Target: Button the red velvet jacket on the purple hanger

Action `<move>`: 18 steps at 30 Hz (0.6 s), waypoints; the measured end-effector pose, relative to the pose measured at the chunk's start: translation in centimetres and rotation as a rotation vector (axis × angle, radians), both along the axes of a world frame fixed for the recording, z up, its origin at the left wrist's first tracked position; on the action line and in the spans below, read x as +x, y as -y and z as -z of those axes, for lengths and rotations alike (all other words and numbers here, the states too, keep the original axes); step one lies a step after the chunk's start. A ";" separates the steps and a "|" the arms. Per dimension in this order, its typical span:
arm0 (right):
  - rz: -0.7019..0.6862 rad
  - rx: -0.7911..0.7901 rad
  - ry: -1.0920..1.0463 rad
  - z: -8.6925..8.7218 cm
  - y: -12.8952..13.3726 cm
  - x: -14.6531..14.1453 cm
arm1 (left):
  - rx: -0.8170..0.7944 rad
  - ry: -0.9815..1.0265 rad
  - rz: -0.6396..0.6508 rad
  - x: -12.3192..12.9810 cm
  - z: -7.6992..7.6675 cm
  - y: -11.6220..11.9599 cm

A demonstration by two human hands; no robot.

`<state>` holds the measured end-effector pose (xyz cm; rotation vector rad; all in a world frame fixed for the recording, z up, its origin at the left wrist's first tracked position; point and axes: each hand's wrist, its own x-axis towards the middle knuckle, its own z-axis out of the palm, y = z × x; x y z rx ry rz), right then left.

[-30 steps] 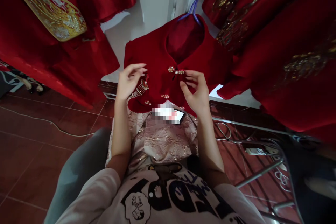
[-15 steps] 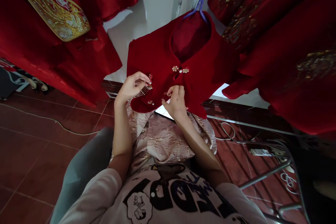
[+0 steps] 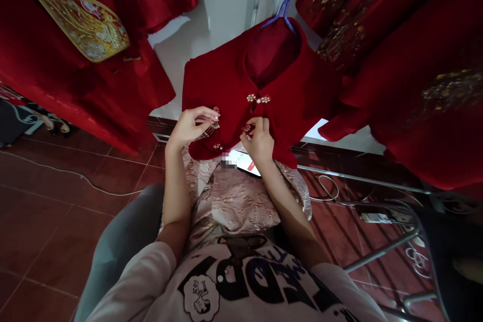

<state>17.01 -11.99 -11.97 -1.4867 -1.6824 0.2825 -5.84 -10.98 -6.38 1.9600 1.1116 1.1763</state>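
A red garment (image 3: 226,80) hangs in front of me on a purple hanger (image 3: 287,2). Two flower-shaped beaded ornaments (image 3: 258,99) sit below its neckline. My left hand (image 3: 194,126) pinches a beaded ornament with hanging strands (image 3: 206,133) at the garment's left part. The fingers of my right hand (image 3: 259,138) close on a small beaded piece (image 3: 246,129) near the front opening. Another small ornament (image 3: 218,146) lies on the lower left of the garment. A lit phone (image 3: 247,163) rests on my lap below my right hand.
Red garments with gold decoration hang at left (image 3: 90,35) and right (image 3: 407,90). Pinkish shiny fabric (image 3: 241,201) covers my lap. A metal frame (image 3: 385,249) and white cables (image 3: 328,188) are at the right; another cable crosses the tiled floor (image 3: 37,201) at left.
My right hand has moved slightly up and right, with the beaded piece between its fingers, and more of the phone shows. My left hand has barely moved.
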 end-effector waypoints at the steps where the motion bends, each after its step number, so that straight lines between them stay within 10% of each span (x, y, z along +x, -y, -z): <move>1: -0.003 -0.018 0.014 0.0 0.0 0.1 | 0.000 -0.001 0.000 0.1 0.0 0.0; 10: -0.078 0.132 -0.237 -0.2 -0.8 0.6 | 0.004 0.021 -0.013 -0.1 -0.3 0.1; 18: -0.260 0.234 -0.537 -5.9 3.5 1.3 | 0.005 0.022 -0.020 -0.2 -0.3 0.2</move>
